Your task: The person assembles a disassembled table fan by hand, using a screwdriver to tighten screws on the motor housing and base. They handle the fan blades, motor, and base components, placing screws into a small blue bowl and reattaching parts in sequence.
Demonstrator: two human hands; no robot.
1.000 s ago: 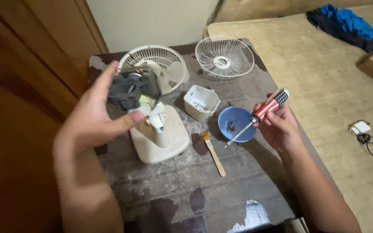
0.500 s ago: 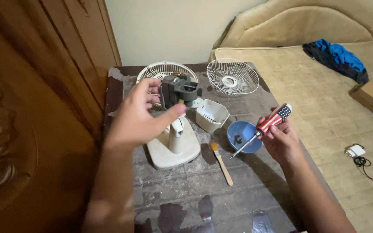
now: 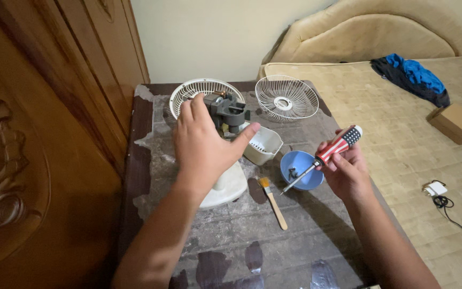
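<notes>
Worn rough tabletop (image 3: 316, 235), seemingly plastic bowl (image 3: 295, 163)

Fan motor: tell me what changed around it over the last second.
The left hand turned, so its back now covers the dark fan motor it grips on the white stand. The right hand kept the striped screwdriver, tip over the blue bowl. Brush and grilles unmoved.

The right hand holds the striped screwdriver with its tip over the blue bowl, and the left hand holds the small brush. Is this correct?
Not quite. In the head view the left hand grips the dark fan motor on its white stand; the small brush lies untouched on the table. The right hand does hold the striped screwdriver, tip over the blue bowl.
</notes>
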